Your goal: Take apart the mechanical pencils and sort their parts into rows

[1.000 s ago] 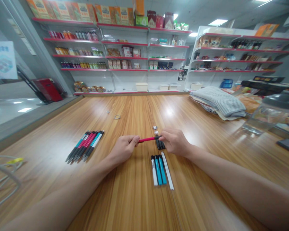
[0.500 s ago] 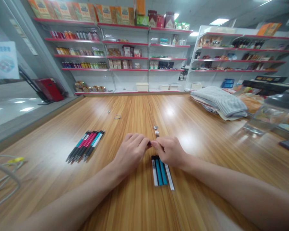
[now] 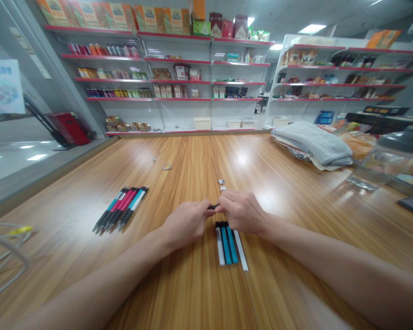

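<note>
Both my hands meet over the middle of the table, closed on a slim black pen part [image 3: 212, 207] held level between them. My left hand [image 3: 187, 223] grips one end and my right hand [image 3: 241, 211] pinches the other; fingers hide most of it. Just below my right hand lie white and blue pen barrels [image 3: 227, 245] with black ends, side by side. Thin white sticks [image 3: 241, 252] lie along their right side, partly under my hand. Small silver pen tips [image 3: 221, 183] sit beyond my fingers. To the left, several assembled pens [image 3: 120, 208] lie in a slanted row.
A small ring [image 3: 167, 167] and a tiny bit [image 3: 153, 159] lie farther back on the wooden table [image 3: 179, 293]. Folded striped cloth [image 3: 311, 142] and a clear jug [image 3: 375, 165] stand right. A cable [image 3: 17, 256] curls at left. Stocked shelves [image 3: 179, 82] rise behind.
My left hand has turned and its fingers have drawn back slightly, so more of the black part shows between the hands. The things lying on the table keep their places.
</note>
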The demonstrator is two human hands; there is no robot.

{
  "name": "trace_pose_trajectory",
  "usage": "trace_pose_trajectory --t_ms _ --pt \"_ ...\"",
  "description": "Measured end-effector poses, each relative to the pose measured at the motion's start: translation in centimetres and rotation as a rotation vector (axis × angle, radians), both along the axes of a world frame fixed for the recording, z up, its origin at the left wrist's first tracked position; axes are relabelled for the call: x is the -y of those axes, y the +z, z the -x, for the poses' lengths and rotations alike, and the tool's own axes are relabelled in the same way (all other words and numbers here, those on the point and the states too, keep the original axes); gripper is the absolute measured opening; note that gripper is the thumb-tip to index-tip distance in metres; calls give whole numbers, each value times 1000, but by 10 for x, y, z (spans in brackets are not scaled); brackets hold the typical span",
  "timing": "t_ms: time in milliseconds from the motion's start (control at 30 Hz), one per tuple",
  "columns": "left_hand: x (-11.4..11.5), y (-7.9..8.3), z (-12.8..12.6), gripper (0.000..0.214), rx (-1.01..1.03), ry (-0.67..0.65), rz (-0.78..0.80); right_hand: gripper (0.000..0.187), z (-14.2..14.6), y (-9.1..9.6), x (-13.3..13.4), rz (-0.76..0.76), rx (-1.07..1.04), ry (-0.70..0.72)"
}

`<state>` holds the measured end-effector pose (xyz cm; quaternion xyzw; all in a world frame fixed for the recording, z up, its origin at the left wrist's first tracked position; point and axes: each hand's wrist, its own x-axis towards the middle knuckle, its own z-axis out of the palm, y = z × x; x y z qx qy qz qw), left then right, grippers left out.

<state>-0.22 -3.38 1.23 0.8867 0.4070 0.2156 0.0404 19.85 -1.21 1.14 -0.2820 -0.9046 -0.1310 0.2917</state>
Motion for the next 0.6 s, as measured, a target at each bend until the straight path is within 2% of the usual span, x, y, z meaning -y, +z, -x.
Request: trace_pose_trajectory --t_ms 100,167,300,400,500,600 --pt "-1 1 -1 20 65 -69 115 30 -2 3 -2 -43 53 38" --pt "-1 0 -1 19 61 -68 92 31 -3 3 -3 -35 41 44" --pt "1 0 0 19 -11 83 -215 33 -4 -1 -2 107 -86 -53" --pt "2 2 0 20 -82 111 -387 38 -3 -3 0 223 -150 -125" --pt "3 4 0 21 -129 117 -385 38 -1 -2 0 236 -161 -123" --pt "5 3 0 19 -161 154 -302 35 -1 -1 1 168 -127 -77"
